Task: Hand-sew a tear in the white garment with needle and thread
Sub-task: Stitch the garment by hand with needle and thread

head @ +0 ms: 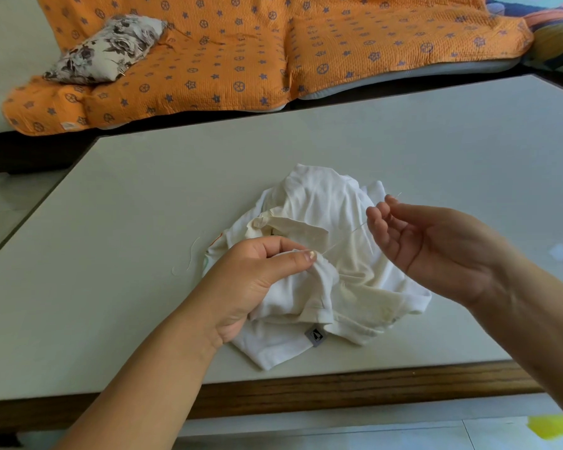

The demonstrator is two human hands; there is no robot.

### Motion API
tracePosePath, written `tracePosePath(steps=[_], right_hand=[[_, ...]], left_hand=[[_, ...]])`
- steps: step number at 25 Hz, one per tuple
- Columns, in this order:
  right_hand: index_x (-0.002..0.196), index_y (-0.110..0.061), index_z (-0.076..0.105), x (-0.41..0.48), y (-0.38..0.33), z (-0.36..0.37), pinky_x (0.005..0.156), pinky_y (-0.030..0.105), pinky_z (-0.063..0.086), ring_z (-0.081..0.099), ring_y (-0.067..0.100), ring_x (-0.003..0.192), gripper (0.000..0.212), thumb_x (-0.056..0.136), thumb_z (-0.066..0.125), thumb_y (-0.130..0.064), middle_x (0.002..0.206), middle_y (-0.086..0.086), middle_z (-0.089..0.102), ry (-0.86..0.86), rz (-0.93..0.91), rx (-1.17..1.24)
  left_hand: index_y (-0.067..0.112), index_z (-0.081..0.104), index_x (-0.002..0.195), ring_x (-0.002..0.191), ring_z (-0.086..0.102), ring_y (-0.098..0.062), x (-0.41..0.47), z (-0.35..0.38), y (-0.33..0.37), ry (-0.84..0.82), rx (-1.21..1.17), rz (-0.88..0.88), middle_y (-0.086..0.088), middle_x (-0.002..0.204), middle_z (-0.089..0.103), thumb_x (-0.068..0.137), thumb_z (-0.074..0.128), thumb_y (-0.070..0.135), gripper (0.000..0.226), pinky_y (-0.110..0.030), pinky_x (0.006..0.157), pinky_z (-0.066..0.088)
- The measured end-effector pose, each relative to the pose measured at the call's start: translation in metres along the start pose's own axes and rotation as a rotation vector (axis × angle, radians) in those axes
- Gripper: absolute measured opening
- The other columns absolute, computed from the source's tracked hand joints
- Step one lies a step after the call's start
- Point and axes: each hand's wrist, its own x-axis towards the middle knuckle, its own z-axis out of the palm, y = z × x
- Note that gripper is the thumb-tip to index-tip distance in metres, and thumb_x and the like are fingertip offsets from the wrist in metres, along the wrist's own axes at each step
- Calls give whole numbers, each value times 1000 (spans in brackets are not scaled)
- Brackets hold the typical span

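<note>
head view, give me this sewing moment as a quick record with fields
garment: white garment, crumpled on the table
left hand: left hand pinches a raised fold of the garment
right hand: right hand, lifted to the right, pinches what looks like the needle, its tip showing past the fingertips
thread: thread runs straight from the pinched fold up to the right hand
scrap: thread scrap lies on the table left of the garment
label: grey label on the near hem
background: floral pillow on an orange cover
</note>
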Motion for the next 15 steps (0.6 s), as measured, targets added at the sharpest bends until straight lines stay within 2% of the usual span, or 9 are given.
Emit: tracePosePath(steps=[6,9,11,13,15], right_hand=[[91,-1,54,13,-3,-13,76,38,62,75,32,78,12,99,46,3,68,13,61,152,-171,-18],[91,-2,54,13,0,-12,79,38,61,73,33,81,11,100,48,0,67,13,62,181,-249,-124],[93,-3,56,5,5,-5,71,32,63,73,30,77,9,99,49,-1,65,12,64,110,-252,-253],[95,-7,57,-7,13,3,58,27,60,73,28,72,8,99,50,-5,72,13,67,-53,-191,-451],[94,-9,57,-20,23,10,53,27,56,72,30,73,7,98,52,-11,82,18,71,-220,-109,-641]], left_hand=[[19,74,78,87,67,0,-1,-2,2,15,-12,30,7,83,74,64,72,32,18,-19,84,43],[17,72,82,85,66,2,-1,-1,2,20,14,40,9,81,73,64,71,33,24,-17,84,42],[16,72,83,85,66,3,0,0,3,26,30,46,10,80,73,65,71,33,25,-16,83,42],[19,74,82,87,67,1,0,-1,2,31,41,45,9,83,74,65,77,33,22,-19,86,43],[22,77,81,96,67,-3,1,-3,1,34,46,43,8,90,75,66,85,34,20,-25,94,44]])
